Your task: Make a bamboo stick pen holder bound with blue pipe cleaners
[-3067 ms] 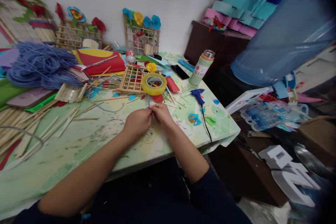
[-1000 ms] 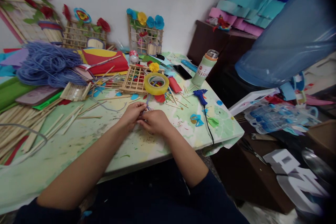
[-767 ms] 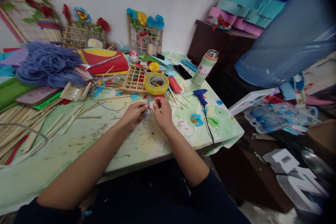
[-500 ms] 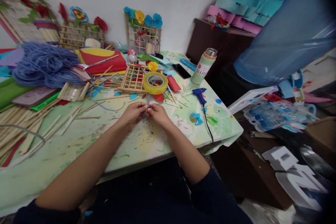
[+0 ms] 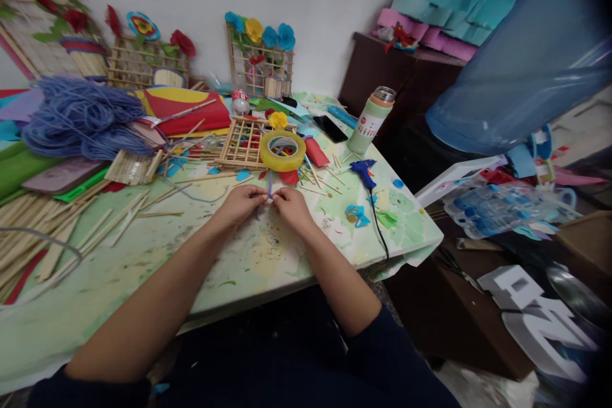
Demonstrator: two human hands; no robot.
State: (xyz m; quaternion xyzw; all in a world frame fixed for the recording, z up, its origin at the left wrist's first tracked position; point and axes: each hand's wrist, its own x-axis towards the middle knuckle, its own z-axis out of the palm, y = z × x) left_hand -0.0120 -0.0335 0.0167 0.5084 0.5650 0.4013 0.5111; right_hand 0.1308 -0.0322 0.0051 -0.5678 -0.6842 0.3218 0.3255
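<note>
A thin purple cord [image 5: 270,182] runs between my two hands, just in front of a yellow roll of tape [image 5: 282,151]. My left hand [image 5: 243,204] pinches it from the left, with a loose end hanging below the fingers. From the other side my right hand [image 5: 290,205] grips the same cord, fingertips nearly touching those of the left. A small knot or crossing seems to sit between the fingertips, too small to be sure. Behind the tape lies a bamboo-stick lattice [image 5: 241,143] with a yellow paper flower [image 5: 278,120] on it.
A blue glue gun [image 5: 363,172] with its cable, a green bottle [image 5: 370,121] and a phone [image 5: 331,129] lie to the right. At left are a heap of blue cord [image 5: 86,115] and many bamboo sticks [image 5: 43,229]. Finished lattices with paper flowers lean on the wall.
My fingers have shifted slightly on the cord, the fingertips drawing a little apart so more of it shows between them. Its hanging end has swung a bit left.
</note>
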